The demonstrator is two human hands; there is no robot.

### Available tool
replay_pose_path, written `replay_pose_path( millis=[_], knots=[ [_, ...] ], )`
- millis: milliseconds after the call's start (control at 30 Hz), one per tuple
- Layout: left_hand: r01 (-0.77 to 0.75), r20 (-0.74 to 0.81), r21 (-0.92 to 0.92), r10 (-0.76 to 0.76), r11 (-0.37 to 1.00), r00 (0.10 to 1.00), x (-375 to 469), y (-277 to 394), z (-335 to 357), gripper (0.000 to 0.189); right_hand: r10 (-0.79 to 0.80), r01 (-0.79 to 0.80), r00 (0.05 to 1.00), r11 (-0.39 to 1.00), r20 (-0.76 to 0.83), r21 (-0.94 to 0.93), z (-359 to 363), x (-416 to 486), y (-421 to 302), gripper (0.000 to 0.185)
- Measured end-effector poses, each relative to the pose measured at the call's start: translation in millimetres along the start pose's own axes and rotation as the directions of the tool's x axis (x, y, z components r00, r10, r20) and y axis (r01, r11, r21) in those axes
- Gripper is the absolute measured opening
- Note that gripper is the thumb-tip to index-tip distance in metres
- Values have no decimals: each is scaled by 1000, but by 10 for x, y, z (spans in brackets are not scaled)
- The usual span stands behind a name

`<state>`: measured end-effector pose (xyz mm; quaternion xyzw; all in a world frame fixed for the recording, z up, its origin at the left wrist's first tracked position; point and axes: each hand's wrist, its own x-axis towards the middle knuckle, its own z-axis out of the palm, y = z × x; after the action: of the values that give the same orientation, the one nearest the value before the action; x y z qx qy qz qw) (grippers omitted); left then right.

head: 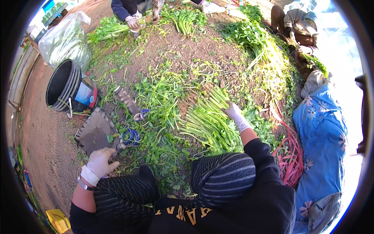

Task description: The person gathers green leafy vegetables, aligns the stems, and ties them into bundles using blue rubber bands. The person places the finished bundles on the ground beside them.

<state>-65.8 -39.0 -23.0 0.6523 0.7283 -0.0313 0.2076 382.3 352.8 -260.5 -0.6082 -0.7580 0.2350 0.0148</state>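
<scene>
A fanned pile of green celery [201, 120] lies on the soil before my right knee, roots toward the upper left and leaves toward me. My right hand [234, 114], in a thin white glove, has its thumb and fingers closed on stalks at the pile's right side. My left hand [100, 163], gloved too, hovers near my left knee, thumb apart from loosely bent fingers, with nothing in it. Just beyond it lies a worn grey-brown mat [96, 131] with a laced edge. A blue ring of tape or cord [130, 136] sits beside the mat.
A black bucket [62, 87] leans at the left, near a clear plastic bag of greens [68, 44]. Pink strapping [289, 161] and a blue flowered cloth [318, 117] lie right. Celery heaps [254, 38] stand beyond. Another person's gloved hand [133, 22] holds celery; someone else crouches far right.
</scene>
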Motion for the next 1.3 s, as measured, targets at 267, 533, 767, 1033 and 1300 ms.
replay_pose_path(
  millis=[267, 533, 767, 1033, 1300],
  knots=[
    [10, 33, -129, -6, 992, 999, 400, 32, -57, 44, 41, -22, 997, 964, 65, -267, 321, 593, 76, 94],
    [37, 154, -239, 0, 970, 988, 559, 214, -260, 46, -126, 123, 991, 990, -35, -75, 156, 432, -61, 64],
    [-47, 77, -244, 68, 969, 995, 507, 138, -177, 48, 103, -55, 979, 965, -175, 256, -60, 563, 264, 89],
    [-63, 93, -260, 90, 964, 992, 478, 105, -107, 50, 326, -312, 940, 941, 104, -128, 82, 714, -64, 72],
    [-89, 93, -253, 116, 963, 989, 467, 84, -73, 51, 165, -244, 928, 947, -334, -210, 215, 760, 187, 59]
  ],
)
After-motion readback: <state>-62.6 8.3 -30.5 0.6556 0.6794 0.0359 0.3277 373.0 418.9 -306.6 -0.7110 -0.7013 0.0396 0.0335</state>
